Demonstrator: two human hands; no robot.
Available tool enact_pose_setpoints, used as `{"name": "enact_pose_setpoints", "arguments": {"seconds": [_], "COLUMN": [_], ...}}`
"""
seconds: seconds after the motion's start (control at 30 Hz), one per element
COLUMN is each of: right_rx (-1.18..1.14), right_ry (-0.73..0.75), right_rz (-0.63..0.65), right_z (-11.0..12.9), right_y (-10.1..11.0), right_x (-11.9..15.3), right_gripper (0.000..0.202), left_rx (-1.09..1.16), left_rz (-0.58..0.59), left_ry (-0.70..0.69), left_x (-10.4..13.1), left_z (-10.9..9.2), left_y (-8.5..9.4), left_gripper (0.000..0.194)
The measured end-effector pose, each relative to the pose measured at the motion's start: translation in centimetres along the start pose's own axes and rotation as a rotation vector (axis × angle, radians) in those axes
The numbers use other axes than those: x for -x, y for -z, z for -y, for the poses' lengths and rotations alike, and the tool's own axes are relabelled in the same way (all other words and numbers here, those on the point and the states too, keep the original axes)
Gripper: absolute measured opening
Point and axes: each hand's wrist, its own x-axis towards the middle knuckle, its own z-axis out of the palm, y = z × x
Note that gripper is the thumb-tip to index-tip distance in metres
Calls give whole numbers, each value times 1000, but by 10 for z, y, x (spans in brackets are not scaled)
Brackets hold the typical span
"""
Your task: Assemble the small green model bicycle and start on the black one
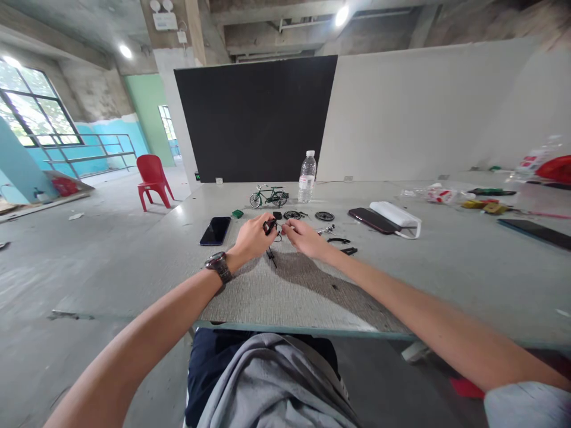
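My left hand (254,235), with a dark watch (218,266) on its wrist, is closed around a black model bicycle frame (272,257). Thin dark rods of the frame stick out below the fingers toward the table. Close by on the right, my right hand (304,237) is pinched at the frame; whatever lies between its fingertips is too small to name. Just beyond the hands are a small spoked wheel (292,215) and another wheel (324,216). Silvery small parts (328,229) and black curved pieces (339,241) lie right of my right hand.
An assembled green model bicycle (269,196) stands behind the hands, beside a water bottle (307,177). One phone (216,230) lies left; another phone (373,220) touches a white power bank (392,214) at right. Plastic packaging (439,194) and tools (486,205) lie farther right.
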Motion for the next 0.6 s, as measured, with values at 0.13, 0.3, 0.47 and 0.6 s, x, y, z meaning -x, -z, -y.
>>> {"name": "enact_pose_setpoints", "arguments": {"seconds": [0.13,0.3,0.47,0.6], "right_rx": [287,376,400,356], "right_ry": [176,150,209,267], "right_rz": [-95,-101,-85,-195], "right_z": [-5,-7,-10,-10], "right_y": [1,5,4,3], "right_x": [0,3,4,4], "right_gripper": [45,45,45,42], "left_rx": [188,404,560,521], "left_rz": [-27,-103,0,-14], "left_ry": [55,168,238,267], "left_x": [-6,-16,-17,-18], "left_z": [2,14,24,26], "left_y": [2,-6,-15,-14], "left_gripper": [12,12,20,20]}}
